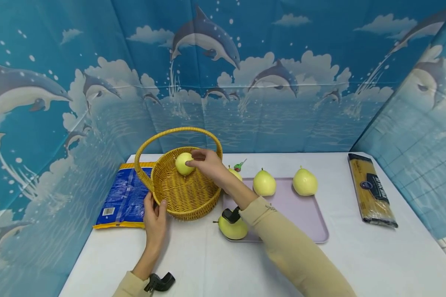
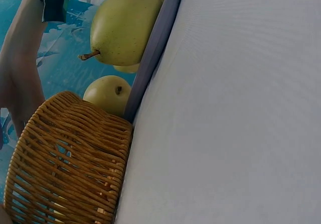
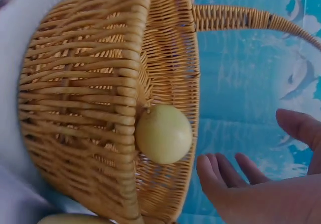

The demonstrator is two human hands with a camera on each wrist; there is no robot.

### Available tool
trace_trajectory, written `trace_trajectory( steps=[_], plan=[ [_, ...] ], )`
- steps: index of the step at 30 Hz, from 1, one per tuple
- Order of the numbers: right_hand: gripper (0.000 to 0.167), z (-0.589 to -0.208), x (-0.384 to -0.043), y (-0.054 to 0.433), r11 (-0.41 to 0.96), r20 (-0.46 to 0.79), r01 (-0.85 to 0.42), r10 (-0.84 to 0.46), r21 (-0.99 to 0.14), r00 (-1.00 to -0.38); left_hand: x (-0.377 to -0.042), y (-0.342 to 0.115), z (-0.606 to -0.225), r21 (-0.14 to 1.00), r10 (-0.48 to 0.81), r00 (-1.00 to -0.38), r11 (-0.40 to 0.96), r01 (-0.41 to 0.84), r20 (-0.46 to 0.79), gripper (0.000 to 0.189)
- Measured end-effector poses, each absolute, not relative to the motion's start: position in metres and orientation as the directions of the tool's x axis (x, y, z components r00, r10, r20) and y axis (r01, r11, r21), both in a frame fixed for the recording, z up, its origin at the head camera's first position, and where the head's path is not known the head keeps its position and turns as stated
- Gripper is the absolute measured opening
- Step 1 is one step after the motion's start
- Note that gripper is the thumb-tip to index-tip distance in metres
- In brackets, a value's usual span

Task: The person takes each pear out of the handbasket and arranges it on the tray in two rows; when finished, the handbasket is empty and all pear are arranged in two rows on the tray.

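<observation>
A wicker basket [image 1: 186,212] with a tall arched handle stands on the table, tilted toward me in the head view. My left hand [image 1: 156,218] grips its rim at the front left, near the handle's foot. Inside lies one yellow-green pear [image 1: 183,163], also visible as a round pear [image 3: 164,133] in the right wrist view. My right hand [image 1: 209,163] hovers over the basket beside that pear. In the right wrist view a gap separates the right hand [image 3: 266,189] from the fruit, its fingers loosely bent and holding nothing.
Right of the basket, a lilac tray [image 1: 293,214] bears several pears, one a front pear [image 1: 233,227] under my right wrist. Behind it lies a small green item [image 1: 238,166]. A blue packet [image 1: 128,198] lies at left, a pasta packet [image 1: 371,189] at right. A dolphin curtain [image 1: 282,115] hangs behind.
</observation>
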State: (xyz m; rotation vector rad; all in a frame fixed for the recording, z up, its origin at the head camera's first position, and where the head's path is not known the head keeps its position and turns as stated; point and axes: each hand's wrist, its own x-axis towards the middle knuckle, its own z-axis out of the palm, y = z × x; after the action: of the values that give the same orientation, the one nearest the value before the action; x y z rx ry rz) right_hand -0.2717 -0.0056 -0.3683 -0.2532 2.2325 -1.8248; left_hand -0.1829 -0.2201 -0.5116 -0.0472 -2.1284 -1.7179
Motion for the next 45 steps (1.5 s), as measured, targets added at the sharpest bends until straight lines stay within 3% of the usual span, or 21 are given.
trace_trajectory(
  steps=[8, 23, 35, 45],
  plan=[
    [0.065, -0.383, -0.299, -0.023, 0.168, -0.189, 0.152, -0.232, -0.974, -0.954, -0.183, -0.221, -0.512, 0.933, -0.221, -0.919, 0.227, 0.278, 0.328, 0.057],
    [0.056, -0.41, -0.331, -0.037, 0.067, -0.263, 0.255, -0.171, -0.965, -0.949, -0.183, -0.223, -0.512, 0.929, -0.219, -0.917, 0.24, 0.281, 0.333, 0.056],
    [0.06, -0.418, -0.321, -0.063, 0.09, -0.268, 0.253, -0.276, -0.963, -0.923, -0.185, -0.221, -0.512, 0.925, -0.228, -0.914, 0.261, 0.274, 0.335, 0.055],
    [0.058, -0.417, -0.314, -0.076, 0.227, -0.303, 0.228, -0.387, -0.947, -0.871, -0.186, -0.221, -0.511, 0.927, -0.225, -0.914, 0.249, 0.281, 0.337, 0.056]
  ],
)
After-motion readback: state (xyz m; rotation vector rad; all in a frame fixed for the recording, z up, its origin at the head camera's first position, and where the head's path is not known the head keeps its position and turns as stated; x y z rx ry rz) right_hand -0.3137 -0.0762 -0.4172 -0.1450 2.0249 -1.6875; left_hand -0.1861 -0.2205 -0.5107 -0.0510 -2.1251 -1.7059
